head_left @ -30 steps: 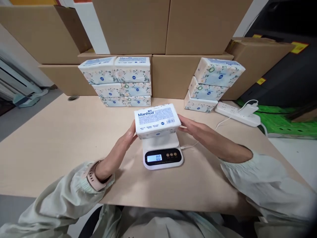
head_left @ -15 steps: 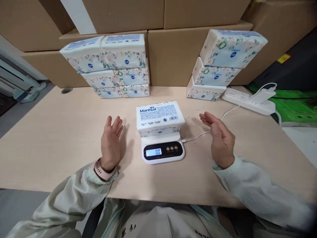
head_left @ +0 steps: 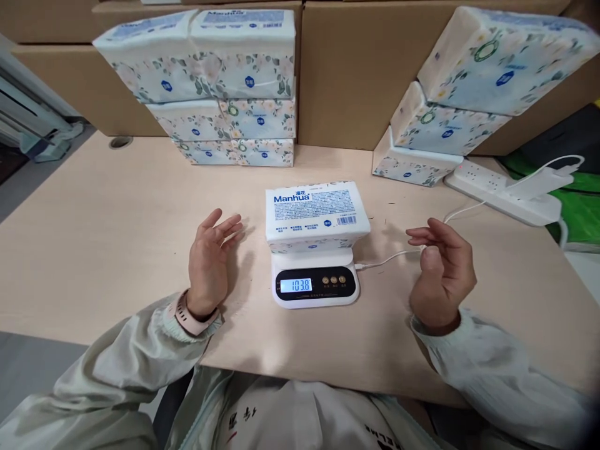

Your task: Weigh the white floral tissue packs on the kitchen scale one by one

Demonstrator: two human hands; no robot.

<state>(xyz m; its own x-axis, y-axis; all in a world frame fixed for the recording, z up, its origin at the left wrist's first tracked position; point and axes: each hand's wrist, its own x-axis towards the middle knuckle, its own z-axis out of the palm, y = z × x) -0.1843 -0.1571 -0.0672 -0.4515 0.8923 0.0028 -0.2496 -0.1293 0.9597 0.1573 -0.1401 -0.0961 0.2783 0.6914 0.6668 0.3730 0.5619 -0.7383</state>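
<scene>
A tissue pack point(head_left: 317, 215) printed "Manhua" lies label up on a small white digital scale point(head_left: 315, 300). The scale's lit display point(head_left: 295, 285) reads 103.8, and a white cable point(head_left: 387, 257) is plugged into its right side. To the left of the scale, my left hand point(head_left: 209, 262) is held open with the palm turned inward and the fingers apart. My right hand point(head_left: 441, 275) is open on the other side, fingers slightly bent, near the cable. Neither hand touches the pack or the scale.
Stacked tissue packs point(head_left: 249, 78) stand at the back left, and another leaning stack point(head_left: 447, 122) at the back right. Beside that is a white power strip point(head_left: 506, 190). Cardboard boxes point(head_left: 337, 75) form a wall behind. A cable hole point(head_left: 120, 142) is in the table's back left.
The scale's display has gone from 0.0 to 103.8. My view has shifted down and closer. The fingers of my right hand have curled a little; both hands remain apart from the pack.
</scene>
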